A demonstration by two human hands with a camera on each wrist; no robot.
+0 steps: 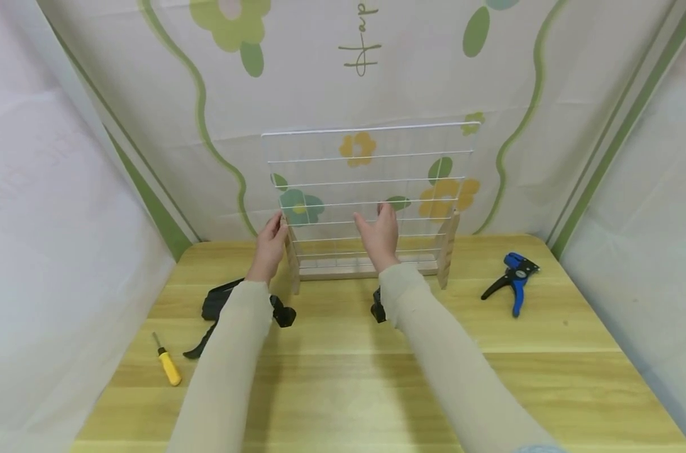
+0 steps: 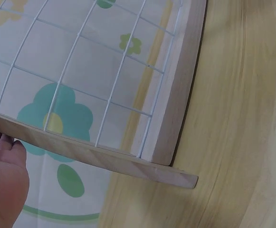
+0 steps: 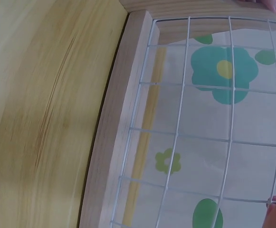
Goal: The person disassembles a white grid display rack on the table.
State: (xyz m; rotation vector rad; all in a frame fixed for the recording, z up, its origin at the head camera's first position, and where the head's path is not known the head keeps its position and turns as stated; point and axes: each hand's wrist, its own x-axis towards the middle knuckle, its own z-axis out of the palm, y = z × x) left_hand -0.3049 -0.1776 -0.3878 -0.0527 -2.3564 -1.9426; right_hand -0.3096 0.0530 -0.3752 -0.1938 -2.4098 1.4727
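A white wire grid (image 1: 371,182) stands upright in a wooden frame with a base bar (image 1: 343,273) and two side pieces. My left hand (image 1: 269,248) grips the upper part of the left wooden side piece (image 2: 128,164); in the left wrist view its fingers curl at that piece's edge. My right hand (image 1: 380,239) is in front of the middle of the grid, thumb and index finger spread apart. In the right wrist view its fingertips (image 3: 273,200) are at a grid wire. The right wooden side piece (image 1: 447,248) stands untouched.
A yellow-handled screwdriver (image 1: 169,366) lies at left on the wooden table (image 1: 331,390). Black tool parts (image 1: 214,305) lie partly under the left sleeve, and another black piece (image 1: 378,307) by the right sleeve. Blue-and-black wire strippers (image 1: 515,280) lie at right. A patterned fabric wall (image 1: 320,94) rises behind.
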